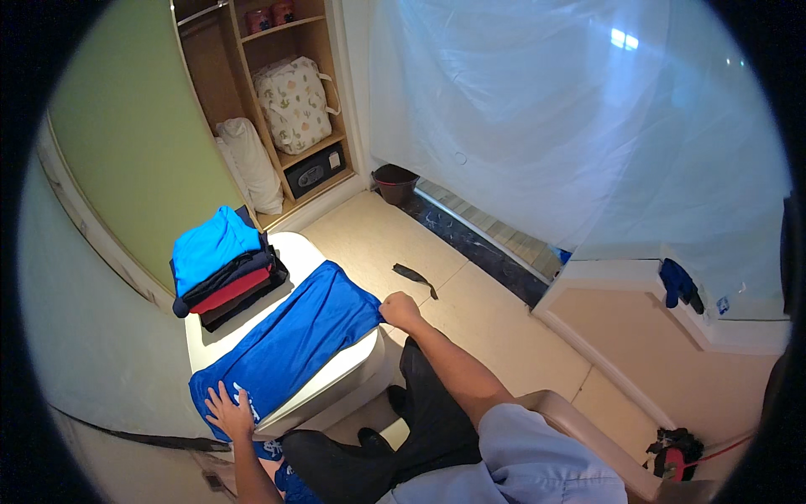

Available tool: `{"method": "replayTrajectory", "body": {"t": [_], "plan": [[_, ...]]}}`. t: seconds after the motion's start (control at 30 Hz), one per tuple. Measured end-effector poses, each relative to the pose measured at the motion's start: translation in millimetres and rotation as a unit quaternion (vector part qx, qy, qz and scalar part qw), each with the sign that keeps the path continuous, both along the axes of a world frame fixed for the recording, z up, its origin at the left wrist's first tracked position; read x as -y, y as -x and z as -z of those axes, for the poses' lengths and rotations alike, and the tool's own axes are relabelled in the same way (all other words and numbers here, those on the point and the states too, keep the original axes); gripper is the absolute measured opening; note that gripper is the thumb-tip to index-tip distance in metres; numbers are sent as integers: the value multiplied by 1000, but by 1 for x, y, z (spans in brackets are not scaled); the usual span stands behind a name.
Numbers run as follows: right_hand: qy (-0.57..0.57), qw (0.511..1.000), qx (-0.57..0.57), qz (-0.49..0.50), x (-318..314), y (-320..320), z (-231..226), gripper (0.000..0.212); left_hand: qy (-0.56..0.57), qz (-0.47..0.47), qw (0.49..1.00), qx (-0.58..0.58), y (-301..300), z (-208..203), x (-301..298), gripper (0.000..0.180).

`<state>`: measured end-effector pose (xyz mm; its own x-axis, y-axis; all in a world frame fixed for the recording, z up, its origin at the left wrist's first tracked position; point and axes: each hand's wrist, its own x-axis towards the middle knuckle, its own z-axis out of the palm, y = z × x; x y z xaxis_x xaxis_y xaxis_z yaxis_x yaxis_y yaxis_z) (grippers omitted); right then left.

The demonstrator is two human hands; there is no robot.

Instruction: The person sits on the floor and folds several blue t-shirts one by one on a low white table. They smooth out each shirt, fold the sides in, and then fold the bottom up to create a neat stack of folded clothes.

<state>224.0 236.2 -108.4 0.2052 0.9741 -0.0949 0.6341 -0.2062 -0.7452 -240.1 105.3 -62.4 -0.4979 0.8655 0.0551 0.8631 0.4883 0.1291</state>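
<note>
A blue garment (pixel 294 340) with a white print at one end lies folded into a long strip across a white table (pixel 290 247). My left hand (pixel 230 412) rests flat on its near left end, fingers spread beside the print. At the opposite end, my right hand (pixel 400 311) is closed on the garment's edge, just past the table's right side. Whether it is a shirt or trousers I cannot tell. Behind it on the table sits a stack of folded clothes (pixel 220 252), bright blue on top with black and red layers below.
An open closet (pixel 243 50) holds a patterned storage bag (pixel 295 105), a white pillow-like bundle (pixel 252 168) and a black safe (pixel 316 171). A dark bucket (pixel 395 183) stands by a plastic sheet (pixel 520 109). A dark strip-like object (pixel 414 277) lies on the floor. Dark blue cloth (pixel 678 286) hangs over a ledge.
</note>
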Motion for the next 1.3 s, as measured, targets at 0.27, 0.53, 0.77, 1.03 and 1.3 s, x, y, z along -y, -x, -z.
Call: {"method": "replayTrajectory", "body": {"t": [0.27,0.53,0.77,1.03,1.3], "plan": [[67,822,-546,145,0,-37,38,25,-25,5,999,-22,9,9,0,72],[-3,812,-581,-45,10,-31,-22,20,-7,-8,1000,9,7,0,2,75],[-92,935,-309,145,4,-46,21,23,-11,-2,1000,19,3,1,-2,76],[-308,941,31,-136,14,53,-29,42,-27,-4,999,18,10,7,1,76],[-237,842,265,-406,2,179,-48,74,-54,-3,998,28,9,6,-4,84]]}}
